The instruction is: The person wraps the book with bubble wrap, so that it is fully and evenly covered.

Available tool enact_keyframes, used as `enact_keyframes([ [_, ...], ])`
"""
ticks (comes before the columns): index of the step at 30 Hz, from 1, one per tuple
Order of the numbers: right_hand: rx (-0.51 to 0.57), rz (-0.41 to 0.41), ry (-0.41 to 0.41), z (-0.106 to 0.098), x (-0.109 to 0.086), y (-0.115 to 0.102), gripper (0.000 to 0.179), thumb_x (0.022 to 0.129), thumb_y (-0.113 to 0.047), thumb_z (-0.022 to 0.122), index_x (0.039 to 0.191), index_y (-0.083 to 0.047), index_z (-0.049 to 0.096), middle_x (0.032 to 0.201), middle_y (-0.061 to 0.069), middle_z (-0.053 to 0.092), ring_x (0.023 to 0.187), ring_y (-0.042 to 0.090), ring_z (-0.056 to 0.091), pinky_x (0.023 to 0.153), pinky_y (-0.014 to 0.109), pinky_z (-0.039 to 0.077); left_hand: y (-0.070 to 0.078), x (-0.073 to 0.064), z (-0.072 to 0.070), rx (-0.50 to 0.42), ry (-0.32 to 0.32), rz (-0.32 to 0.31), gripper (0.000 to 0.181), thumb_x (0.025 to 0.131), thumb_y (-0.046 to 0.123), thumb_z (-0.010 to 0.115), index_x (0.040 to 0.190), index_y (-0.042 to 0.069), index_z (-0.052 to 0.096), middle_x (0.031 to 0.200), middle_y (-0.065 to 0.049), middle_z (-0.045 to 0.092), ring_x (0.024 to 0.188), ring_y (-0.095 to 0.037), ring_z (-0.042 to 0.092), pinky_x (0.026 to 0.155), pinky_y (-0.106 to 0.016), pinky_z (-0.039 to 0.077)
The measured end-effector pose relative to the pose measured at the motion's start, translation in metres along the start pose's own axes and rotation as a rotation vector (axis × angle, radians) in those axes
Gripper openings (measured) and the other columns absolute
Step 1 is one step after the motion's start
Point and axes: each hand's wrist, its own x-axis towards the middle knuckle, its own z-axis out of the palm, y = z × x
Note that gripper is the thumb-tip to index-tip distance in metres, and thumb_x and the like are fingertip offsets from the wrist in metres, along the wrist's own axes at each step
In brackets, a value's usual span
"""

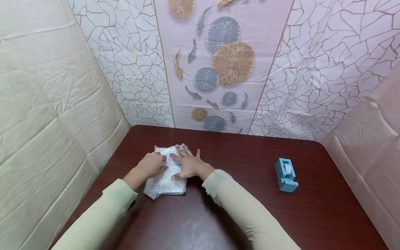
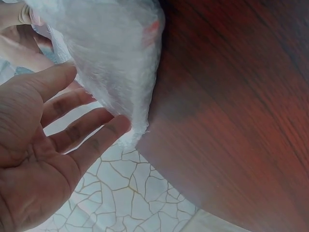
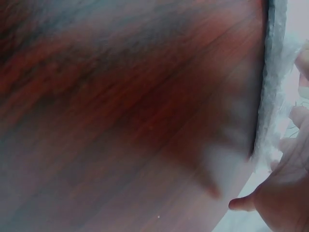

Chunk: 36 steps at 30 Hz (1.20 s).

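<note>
A flat rectangular package in bubble wrap (image 1: pixel 167 182) lies on the left part of the table, a loose flap of wrap sticking out at its near left corner. My left hand (image 1: pixel 152 165) is over its left side, fingers bent loosely; in the left wrist view its thumb and fingertips touch the wrap (image 2: pixel 116 63), with a gap between thumb and fingers. Spread wide, my right hand (image 1: pixel 189 166) rests on the upper right part of the package. What the wrap encloses is hidden. The right wrist view shows only the package's edge (image 3: pixel 270 96) beside the right hand.
A blue tape dispenser (image 1: pixel 286 185) with a roll of tape (image 1: pixel 287 169) stands on the right side of the dark red-brown table (image 1: pixel 237 156). Patterned sheets (image 1: pixel 131 62) hang behind the table, and pale cloth (image 1: pixel 47 114) hangs along its sides.
</note>
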Motion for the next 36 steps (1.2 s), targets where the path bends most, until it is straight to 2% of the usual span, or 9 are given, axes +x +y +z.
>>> enact_keyframes([
  [3, 0.009, 0.001, 0.003, 0.001, 0.000, 0.003, 0.109, 0.091, -0.083, 0.068, 0.178, -0.036, 0.022, 0.189, 0.005, -0.002, 0.174, 0.036, -0.009, 0.124, 0.091, 0.007, -0.017, 0.006, 0.029, 0.043, 0.012, 0.006, 0.029, 0.100, 0.037, 0.079, 0.104, 0.008, 0.079, 0.092, -0.013, 0.078, 0.089, -0.034, 0.076, 0.080, -0.062, 0.061],
  [5, 0.015, 0.002, 0.003, 0.002, 0.000, 0.005, 0.109, 0.091, -0.084, 0.067, 0.178, -0.036, 0.022, 0.189, 0.005, -0.002, 0.175, 0.036, -0.009, 0.123, 0.091, 0.008, -0.020, 0.008, 0.033, 0.037, -0.026, -0.009, 0.038, 0.102, 0.044, 0.075, 0.111, 0.008, 0.079, 0.100, -0.015, 0.078, 0.092, -0.034, 0.076, 0.082, -0.063, 0.061],
  [7, 0.023, 0.002, -0.001, 0.002, 0.001, 0.006, 0.109, 0.091, -0.085, 0.067, 0.178, -0.036, 0.022, 0.189, 0.004, -0.002, 0.175, 0.035, -0.009, 0.124, 0.091, 0.008, -0.015, 0.006, 0.025, 0.011, -0.074, -0.038, 0.046, 0.103, 0.048, 0.073, 0.119, 0.005, 0.078, 0.113, -0.020, 0.077, 0.099, -0.037, 0.077, 0.086, -0.064, 0.061],
  [10, 0.030, 0.003, -0.004, 0.003, 0.001, 0.008, 0.109, 0.091, -0.084, 0.067, 0.178, -0.038, 0.021, 0.189, 0.003, -0.003, 0.175, 0.034, -0.008, 0.123, 0.091, 0.008, 0.004, 0.001, -0.006, -0.063, -0.162, -0.093, 0.057, 0.102, 0.046, 0.075, 0.135, -0.001, 0.072, 0.136, -0.032, 0.067, 0.109, -0.048, 0.075, 0.096, -0.060, 0.062],
  [13, 0.037, -0.004, -0.012, 0.003, 0.001, 0.008, 0.110, 0.090, -0.085, 0.067, 0.178, -0.040, 0.018, 0.189, 0.003, -0.003, 0.175, 0.035, -0.009, 0.122, 0.092, 0.008, 0.011, -0.004, -0.018, -0.080, -0.163, -0.094, 0.060, 0.102, 0.044, 0.075, 0.149, 0.007, 0.065, 0.153, -0.033, 0.057, 0.115, -0.051, 0.073, 0.101, -0.061, 0.061],
  [18, 0.039, -0.018, -0.017, 0.003, 0.000, 0.009, 0.111, 0.091, -0.085, 0.066, 0.178, -0.039, 0.016, 0.189, 0.003, -0.005, 0.174, 0.036, -0.010, 0.122, 0.092, 0.007, 0.010, -0.005, -0.023, -0.044, -0.171, -0.058, 0.064, 0.102, 0.045, 0.074, 0.158, 0.019, 0.059, 0.161, -0.022, 0.060, 0.127, -0.050, 0.070, 0.109, -0.063, 0.055],
  [23, 0.009, -0.011, -0.005, 0.003, -0.002, 0.008, 0.111, 0.092, -0.086, 0.063, 0.179, -0.033, 0.018, 0.189, 0.003, -0.005, 0.175, 0.033, -0.010, 0.123, 0.091, 0.008, 0.004, -0.005, -0.021, -0.015, -0.191, -0.053, 0.059, 0.104, 0.049, 0.069, 0.154, 0.017, 0.065, 0.160, -0.014, 0.064, 0.137, -0.049, 0.065, 0.113, -0.060, 0.054],
  [31, 0.019, -0.050, -0.013, 0.001, -0.013, 0.013, 0.112, 0.094, -0.084, 0.063, 0.179, -0.028, 0.017, 0.188, 0.003, -0.007, 0.175, 0.031, -0.010, 0.123, 0.091, 0.010, -0.002, -0.007, -0.020, -0.018, -0.203, -0.055, 0.060, 0.104, 0.055, 0.067, 0.153, 0.020, 0.066, 0.163, -0.013, 0.061, 0.138, -0.052, 0.062, 0.111, -0.061, 0.055],
  [36, 0.044, -0.077, -0.048, 0.000, -0.018, 0.019, 0.116, 0.091, -0.083, 0.068, 0.179, -0.028, 0.016, 0.188, 0.000, -0.010, 0.174, 0.027, -0.014, 0.123, 0.091, 0.008, -0.009, -0.011, -0.021, -0.062, -0.228, -0.011, 0.067, 0.105, 0.058, 0.064, 0.159, 0.019, 0.061, 0.168, -0.016, 0.055, 0.144, -0.057, 0.056, 0.116, -0.065, 0.051],
])
